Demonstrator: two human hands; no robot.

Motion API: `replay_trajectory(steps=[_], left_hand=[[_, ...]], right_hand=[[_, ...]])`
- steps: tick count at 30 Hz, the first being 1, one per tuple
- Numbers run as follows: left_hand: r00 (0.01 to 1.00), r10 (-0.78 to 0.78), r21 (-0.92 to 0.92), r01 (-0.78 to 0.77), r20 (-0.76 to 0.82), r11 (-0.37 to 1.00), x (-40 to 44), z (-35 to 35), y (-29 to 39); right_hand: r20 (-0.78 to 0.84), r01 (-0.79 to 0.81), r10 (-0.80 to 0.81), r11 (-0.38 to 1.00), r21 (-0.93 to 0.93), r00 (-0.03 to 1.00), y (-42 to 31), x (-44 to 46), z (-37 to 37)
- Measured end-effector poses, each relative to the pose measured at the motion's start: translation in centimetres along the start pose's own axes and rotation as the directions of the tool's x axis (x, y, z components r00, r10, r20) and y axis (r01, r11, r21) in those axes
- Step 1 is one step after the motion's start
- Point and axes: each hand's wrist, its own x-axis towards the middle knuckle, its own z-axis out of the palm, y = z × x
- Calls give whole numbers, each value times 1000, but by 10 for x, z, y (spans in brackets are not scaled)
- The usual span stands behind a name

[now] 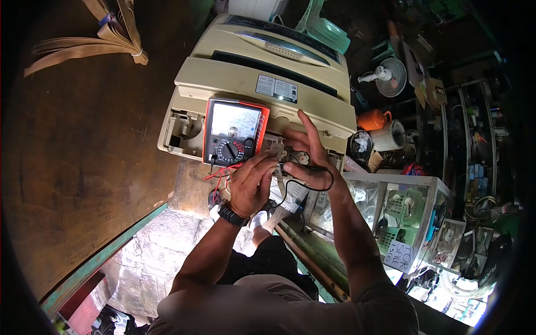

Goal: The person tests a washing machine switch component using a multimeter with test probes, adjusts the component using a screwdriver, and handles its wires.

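A beige machine (212,72) with its lower compartment open lies in front of me. On it rests an analog multimeter (230,131) in a red-orange case, with red leads hanging below. My left hand (252,181), a dark watch on its wrist, has its fingers closed around a small pale part (276,149) at the compartment's edge, just right of the meter. My right hand (315,159) is beside it, index finger raised, thumb near the left fingertips. A black cable (330,184) loops around its thumb side; whether the fingers pinch it is unclear.
A brown wooden surface (84,167) is at the left, with a bundle of tan straps (117,42) on it. To the right are a glass display case (385,212), a fan (391,77) and an orange jug (374,119). Shelves line the far right.
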Motion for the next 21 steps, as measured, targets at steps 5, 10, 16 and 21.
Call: replay_trajectory(steps=[5, 10, 16, 21], left_hand=[[1000, 2, 1, -2, -9, 1000, -2, 2, -2], [1000, 12, 16, -12, -16, 1000, -1, 3, -4], [1000, -1, 21, 1, -24, 1000, -1, 4, -6], [1000, -9, 26, 9, -13, 1000, 1, 3, -4]], right_hand=[[50, 5, -6, 1000, 20, 999, 0, 2, 0], [42, -5, 4, 1000, 31, 999, -2, 2, 0], [19, 37, -37, 999, 32, 999, -1, 4, 1], [18, 26, -27, 999, 40, 999, 0, 4, 0]])
